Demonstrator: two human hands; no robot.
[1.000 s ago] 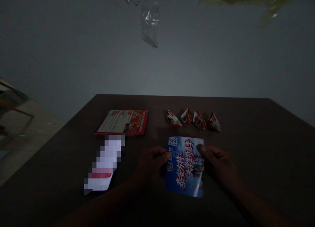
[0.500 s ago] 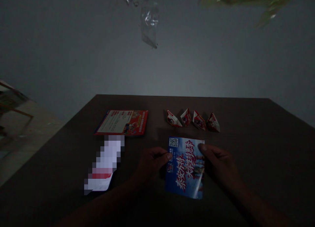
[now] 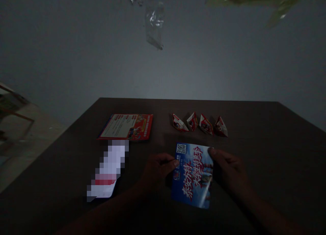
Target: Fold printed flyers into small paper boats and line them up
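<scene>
Between my hands is a blue printed flyer (image 3: 192, 175) with large red-and-white characters and a QR code in its upper left corner. My left hand (image 3: 161, 167) pinches its left edge between thumb and fingers. At the upper right corner, my right hand (image 3: 228, 163) grips the flyer with the thumb on top and the other fingers partly behind it. The sheet is tilted slightly, and light glints off its lower right part. Beyond it stand several small folded paper boats (image 3: 205, 124), red and white, in a row.
A stack of red and white flyers (image 3: 124, 126) lies at the left of the dark table (image 3: 254, 119). Nearer me is a lit phone (image 3: 109, 170) with a blurred-out screen. Clear plastic (image 3: 154, 24) hangs on the wall behind. A frame-like object stands on the floor far left.
The flyer has shifted slightly toward me and a little to the right, with both hands still holding it. The other things on the table have stayed put.
</scene>
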